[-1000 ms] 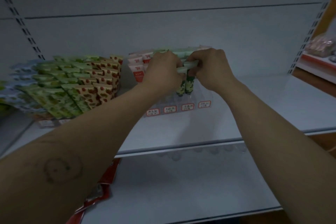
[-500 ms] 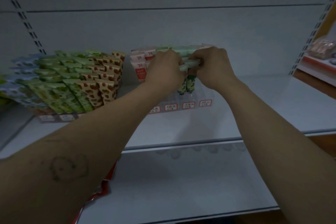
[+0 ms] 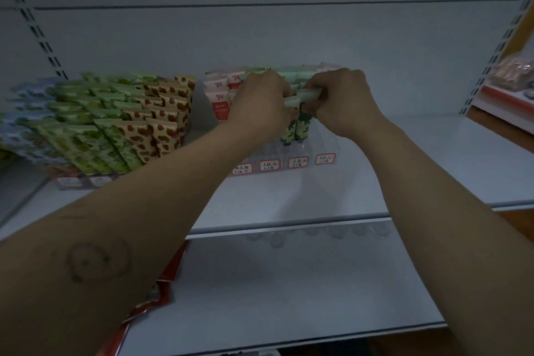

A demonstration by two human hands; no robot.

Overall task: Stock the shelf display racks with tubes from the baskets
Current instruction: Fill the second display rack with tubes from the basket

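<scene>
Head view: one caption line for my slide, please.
Left hand and right hand grip green tubes at the clear display rack.

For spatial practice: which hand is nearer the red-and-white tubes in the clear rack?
Left. The left hand sits just right of the red-and-white tubes; the right hand is farther right, past the green tubes both hands grip.

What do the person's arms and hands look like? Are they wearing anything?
Both arms are bare, with no sleeves in view. The left hand and right hand wear no gloves, and I see no rings, watch or bracelet. The left forearm has a dark line drawing on it, a roundish doodle-like outline, perhaps a tattoo.
</scene>
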